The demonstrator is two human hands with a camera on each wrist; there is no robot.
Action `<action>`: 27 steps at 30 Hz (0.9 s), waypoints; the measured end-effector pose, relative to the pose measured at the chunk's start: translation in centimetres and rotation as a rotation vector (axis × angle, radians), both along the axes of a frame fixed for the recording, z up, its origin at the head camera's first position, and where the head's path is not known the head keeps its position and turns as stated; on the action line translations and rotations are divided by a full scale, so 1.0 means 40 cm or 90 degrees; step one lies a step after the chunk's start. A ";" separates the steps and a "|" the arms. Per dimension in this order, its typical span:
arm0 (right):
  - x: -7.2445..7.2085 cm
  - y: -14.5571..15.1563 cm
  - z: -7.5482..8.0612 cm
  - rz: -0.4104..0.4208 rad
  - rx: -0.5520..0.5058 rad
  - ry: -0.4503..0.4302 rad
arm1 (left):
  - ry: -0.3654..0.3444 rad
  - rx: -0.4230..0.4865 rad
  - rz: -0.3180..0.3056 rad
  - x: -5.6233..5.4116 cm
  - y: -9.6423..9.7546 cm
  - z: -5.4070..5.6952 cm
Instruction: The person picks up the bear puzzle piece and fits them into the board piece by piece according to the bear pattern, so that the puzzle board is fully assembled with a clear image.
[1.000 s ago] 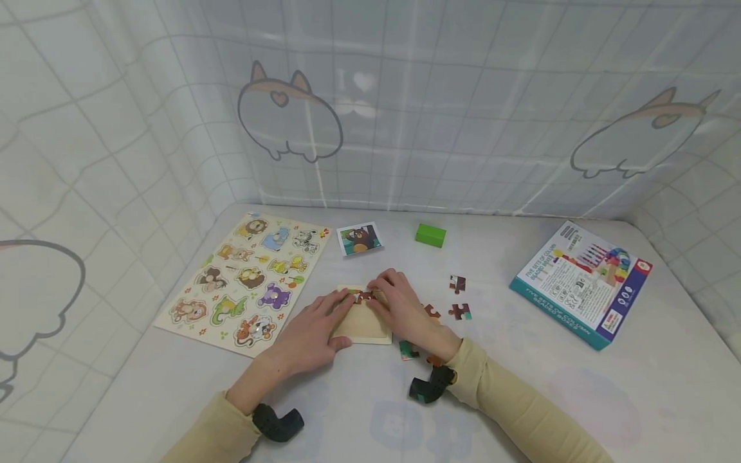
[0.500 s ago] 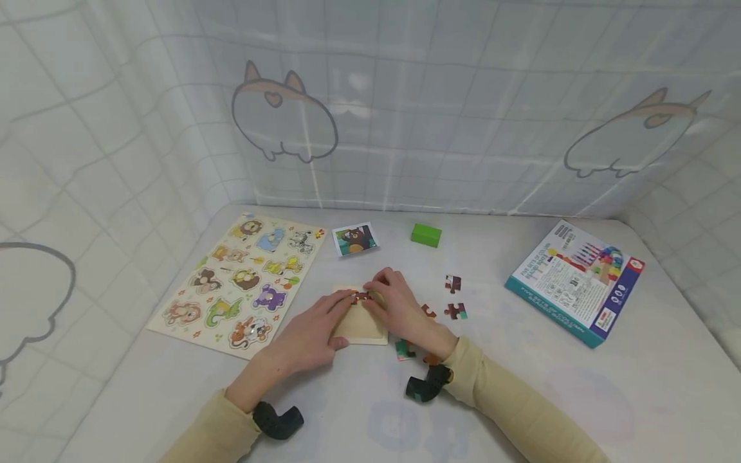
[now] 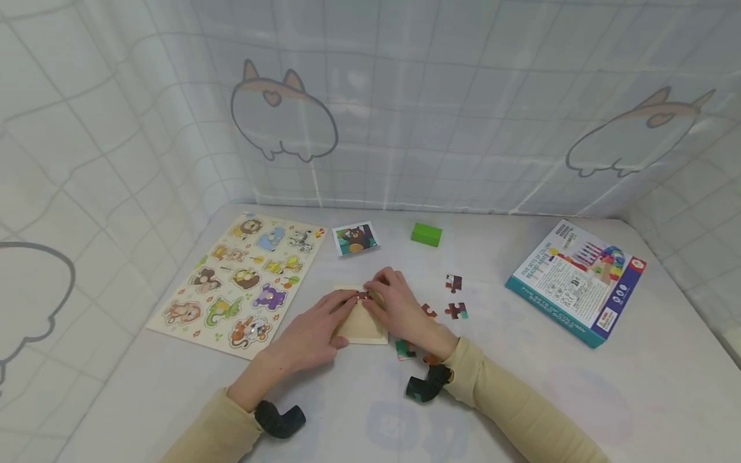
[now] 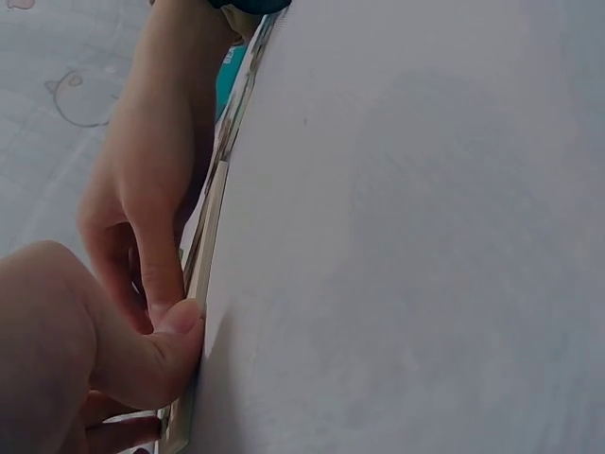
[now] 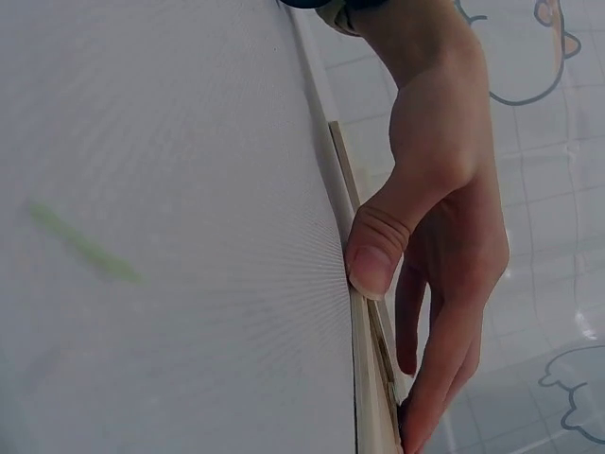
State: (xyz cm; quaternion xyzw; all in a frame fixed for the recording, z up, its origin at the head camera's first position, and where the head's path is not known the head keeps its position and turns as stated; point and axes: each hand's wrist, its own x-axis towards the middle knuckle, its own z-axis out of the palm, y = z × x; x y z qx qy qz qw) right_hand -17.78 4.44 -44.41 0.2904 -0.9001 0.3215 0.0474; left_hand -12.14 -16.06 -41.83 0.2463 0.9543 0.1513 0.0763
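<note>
A small pale wooden puzzle tray (image 3: 363,326) lies between both hands, its floor mostly bare. Along its far side a brown jigsaw piece (image 3: 363,295) shows between the fingertips. My left hand (image 3: 312,328) lies over the tray's left side, fingers stretched to the piece; its thumb touches the tray's edge in the right wrist view. With bent fingers and thumb, my right hand (image 3: 399,310) pinches the piece from the right. In the left wrist view the right hand (image 4: 151,180) reaches down beside the left thumb. Fingers hide part of the piece.
Several loose jigsaw pieces (image 3: 456,310) lie right of the tray, some partly under the right wrist. Behind are a bear picture card (image 3: 355,239) and a green block (image 3: 426,235). An animal peg puzzle board (image 3: 243,283) lies left, a teal-edged box (image 3: 579,280) right.
My left fingertips have slid slightly right along the tray's far side and now cover more of the jigsaw piece there. The right hand keeps nearly the same place.
</note>
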 end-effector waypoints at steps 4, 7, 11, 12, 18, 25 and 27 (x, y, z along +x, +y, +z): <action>-0.002 0.000 -0.001 0.001 -0.001 -0.006 | -0.008 -0.002 0.002 0.004 0.001 0.002; -0.002 -0.001 -0.001 0.001 -0.002 -0.009 | -0.012 -0.002 0.007 0.005 0.000 0.003; -0.001 0.000 0.000 0.001 0.000 -0.006 | -0.022 0.001 0.013 0.005 -0.001 0.004; -0.001 0.000 0.000 0.001 0.001 -0.004 | -0.023 0.004 0.013 0.005 -0.001 0.004; 0.000 0.002 -0.001 0.002 0.001 0.006 | -0.024 0.020 0.004 0.006 -0.002 0.004; 0.000 0.001 0.002 0.004 0.002 0.000 | -0.024 0.020 0.005 0.007 -0.002 0.004; 0.000 0.001 0.002 0.001 0.005 0.002 | -0.024 0.018 0.007 0.007 -0.002 0.004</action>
